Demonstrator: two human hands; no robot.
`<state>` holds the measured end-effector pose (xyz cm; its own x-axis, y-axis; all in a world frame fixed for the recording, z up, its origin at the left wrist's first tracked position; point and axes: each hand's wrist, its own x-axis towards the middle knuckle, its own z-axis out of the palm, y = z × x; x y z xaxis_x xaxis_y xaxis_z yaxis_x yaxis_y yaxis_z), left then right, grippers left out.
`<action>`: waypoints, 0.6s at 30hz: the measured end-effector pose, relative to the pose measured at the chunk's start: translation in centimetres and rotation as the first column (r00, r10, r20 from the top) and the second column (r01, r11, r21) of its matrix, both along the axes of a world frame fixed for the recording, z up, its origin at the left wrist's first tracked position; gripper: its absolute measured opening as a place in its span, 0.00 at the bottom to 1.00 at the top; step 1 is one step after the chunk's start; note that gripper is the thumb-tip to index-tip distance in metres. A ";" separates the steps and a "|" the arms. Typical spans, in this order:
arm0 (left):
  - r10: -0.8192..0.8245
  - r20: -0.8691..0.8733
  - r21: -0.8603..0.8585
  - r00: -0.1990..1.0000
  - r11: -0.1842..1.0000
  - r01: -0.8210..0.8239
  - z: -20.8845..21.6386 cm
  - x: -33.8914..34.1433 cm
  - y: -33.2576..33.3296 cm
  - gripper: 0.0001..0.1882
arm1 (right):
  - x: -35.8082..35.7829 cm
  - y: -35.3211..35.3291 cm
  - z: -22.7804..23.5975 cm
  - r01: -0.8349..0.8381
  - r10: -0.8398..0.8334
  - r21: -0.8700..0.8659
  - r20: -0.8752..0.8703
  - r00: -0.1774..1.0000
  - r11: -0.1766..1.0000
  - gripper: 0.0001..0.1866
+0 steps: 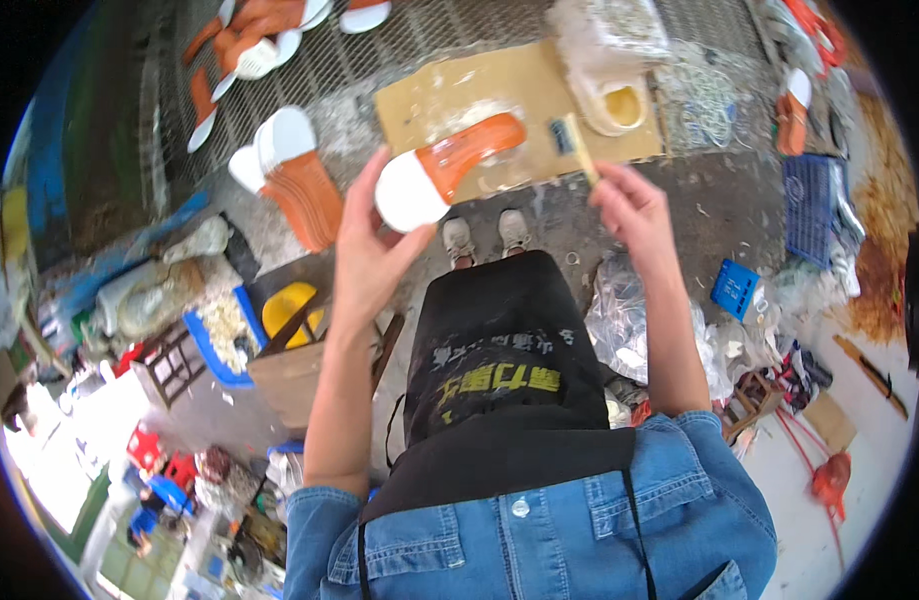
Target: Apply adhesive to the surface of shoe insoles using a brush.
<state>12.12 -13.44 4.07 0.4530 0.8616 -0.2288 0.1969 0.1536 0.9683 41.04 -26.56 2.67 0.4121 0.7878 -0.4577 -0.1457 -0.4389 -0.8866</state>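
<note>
My left hand [364, 250] grips the white rounded end of a shoe insole [471, 152]; the rest of the insole is orange-brown and points away to the right over a sheet of cardboard [429, 100]. Between the fingers of my right hand [634, 208] is the pale handle of a brush [579, 148]. Its dark bristles point up and left, apart from the insole. Just beyond the brush stands a whitish, crusted pot [587, 98] with something yellow inside.
A stack of orange and white insoles [307, 205] lies left of my left hand. More insoles [254, 45] rest on a dark mesh surface [449, 30] at the far side. Clear plastic bags [624, 315] and a blue crate [811, 210] are at the right.
</note>
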 end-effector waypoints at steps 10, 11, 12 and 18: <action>0.003 -0.405 0.524 0.914 0.821 0.229 0.5 -0.7 1.6 0.19 | 8.7 0.7 -0.9 -0.093 0.236 -0.217 0.887 0.396 0.972 0.17; 0.032 -0.198 0.217 0.980 0.976 0.012 0.0 -0.9 1.4 0.17 | 9.2 0.2 -0.5 -0.133 0.215 -0.171 0.846 0.488 0.976 0.16; 0.141 -0.006 -0.159 0.990 0.977 -0.140 -0.5 -1.2 1.3 0.15 | 9.0 -0.2 -0.4 -0.138 0.214 -0.167 0.845 0.489 0.976 0.16; 0.389 0.241 -0.504 0.889 0.833 -0.228 -2.7 -1.3 2.0 0.17 | 6.6 -2.3 -1.1 -0.094 0.185 -0.176 0.624 0.759 0.980 0.15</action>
